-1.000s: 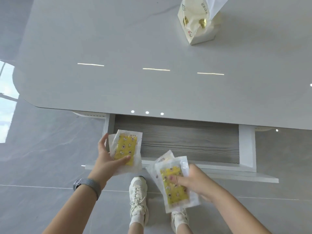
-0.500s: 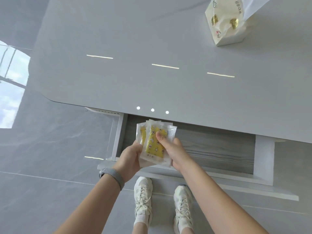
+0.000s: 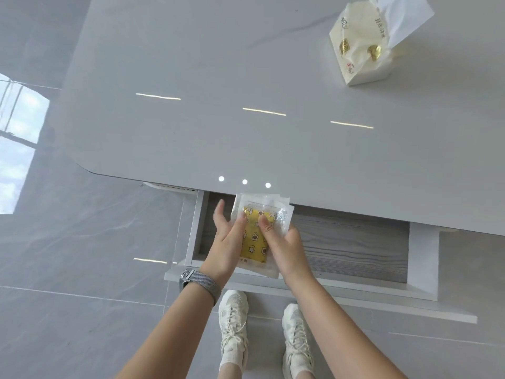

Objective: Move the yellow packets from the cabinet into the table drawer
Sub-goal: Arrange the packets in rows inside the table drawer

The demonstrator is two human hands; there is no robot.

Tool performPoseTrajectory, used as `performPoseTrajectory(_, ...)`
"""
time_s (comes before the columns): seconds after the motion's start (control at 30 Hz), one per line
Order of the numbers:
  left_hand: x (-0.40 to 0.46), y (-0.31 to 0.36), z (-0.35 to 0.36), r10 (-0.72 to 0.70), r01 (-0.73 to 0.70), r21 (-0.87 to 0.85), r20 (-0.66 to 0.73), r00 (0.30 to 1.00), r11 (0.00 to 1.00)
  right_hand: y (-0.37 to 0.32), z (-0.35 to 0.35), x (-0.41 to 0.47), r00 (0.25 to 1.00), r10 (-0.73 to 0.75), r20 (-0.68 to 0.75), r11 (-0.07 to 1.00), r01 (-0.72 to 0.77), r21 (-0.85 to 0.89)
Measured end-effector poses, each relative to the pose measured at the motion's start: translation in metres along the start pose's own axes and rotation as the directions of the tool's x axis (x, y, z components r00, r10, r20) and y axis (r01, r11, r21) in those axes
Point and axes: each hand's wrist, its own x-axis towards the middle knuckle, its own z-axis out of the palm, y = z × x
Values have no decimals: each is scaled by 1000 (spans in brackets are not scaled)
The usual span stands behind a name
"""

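A stack of yellow packets [image 3: 255,242] in clear wrappers, printed with small stars and flowers, hangs over the left end of the open table drawer [image 3: 355,244]. My right hand [image 3: 284,242] grips the stack from the right, thumb on the top packet and fingers under it. My left hand [image 3: 228,242] lies along the stack's left edge with straight fingers, its thumb touching the top packet. The drawer has a grey wood-grain floor and white sides, and its bare floor shows to the right of my hands.
The glossy grey table top [image 3: 246,77] overhangs the drawer's back. A white tissue pack [image 3: 366,47] stands at its far right. My two feet in white sneakers [image 3: 235,329] stand on the grey tiled floor below the drawer front.
The separate packets in each hand have been joined into one stack. Both hands have carried it forward and lower over the drawer's left end, and my left fingers have straightened.
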Motion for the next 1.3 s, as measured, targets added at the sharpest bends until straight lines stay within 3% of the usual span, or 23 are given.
performPoseTrajectory(0.13,-7,-9,7,141,-141,73,6,990,987,6,5,-4,986,20,-164,999,-25,-29)
performPoseTrajectory(0.2,-13,-12,12,147,-147,83,7,989,986,7,5,-6,982,34,-188,999,-35,0)
performPoseTrajectory(0.4,-13,-8,-2,-79,83,-132,34,996,988,4,-8,-11,991,9,-137,999,-2,50)
performPoseTrajectory(0.5,-15,-3,-5,-198,220,-124,164,966,968,-3,-10,-15,992,-52,-116,999,52,-3)
performPoseTrajectory(0.6,-27,6,8,-194,214,-49,266,944,976,-3,-4,-21,987,-121,-102,992,124,29)
performPoseTrajectory(0.77,-34,2,8,-86,86,11,206,975,996,1,-6,-28,989,-147,-7,989,147,-30)
performPoseTrajectory(0.9,-37,-5,2,-99,95,33,120,988,995,-2,-25,-25,981,5,195,999,3,-43)
performPoseTrajectory(1.0,-33,-10,-5,-110,103,58,126,986,993,1,-36,-19,944,119,309,975,-51,-218)
performPoseTrajectory(1.1,-26,-11,-9,-140,123,100,182,973,987,7,-31,-10,949,123,291,928,-7,-372)
performPoseTrajectory(1.2,-19,-16,-11,-171,163,102,75,982,981,15,-17,0,955,105,277,950,-15,-310)
performPoseTrajectory(1.3,-16,-19,-14,-244,244,-11,-57,968,970,27,-5,9,959,183,215,971,-142,-195)
